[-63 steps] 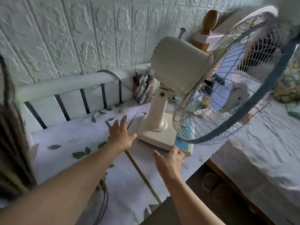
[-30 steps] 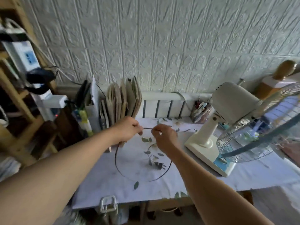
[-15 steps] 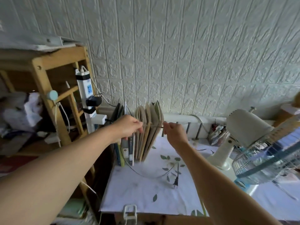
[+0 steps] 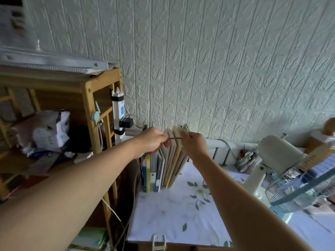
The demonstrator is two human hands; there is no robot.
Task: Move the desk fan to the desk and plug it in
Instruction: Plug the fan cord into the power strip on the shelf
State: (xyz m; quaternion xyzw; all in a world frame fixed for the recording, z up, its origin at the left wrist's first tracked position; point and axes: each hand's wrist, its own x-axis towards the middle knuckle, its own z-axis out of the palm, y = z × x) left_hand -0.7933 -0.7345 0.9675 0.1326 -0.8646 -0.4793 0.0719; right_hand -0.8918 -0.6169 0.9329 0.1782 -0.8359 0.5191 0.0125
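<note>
With the desk fan point(image 4: 282, 171) set on the desk point(image 4: 174, 218) right of the grip, its cord point(image 4: 175, 138) is pinched between the left hand point(image 4: 151, 140) and right hand point(image 4: 194, 144), and the leaning books point(image 4: 172, 160) just behind could be snagged and toppled.

Bench point(image 4: 163, 220): at the foot of the wall, right of the wooden shelf point(image 4: 87, 98).
Books point(image 4: 163, 165): upright in a row at the bench's back left corner.
Desk fan point(image 4: 282, 171): on the bench's right side, right of the books.
Pen holder point(image 4: 247, 161): at the back, between books and fan.
Power strip point(image 4: 118, 113): upright on the shelf's right post, left of the books.
Left hand point(image 4: 151, 141), right hand point(image 4: 194, 144): raised side by side before the book tops, a short stretch of cord point(image 4: 175, 138) between them.
</note>
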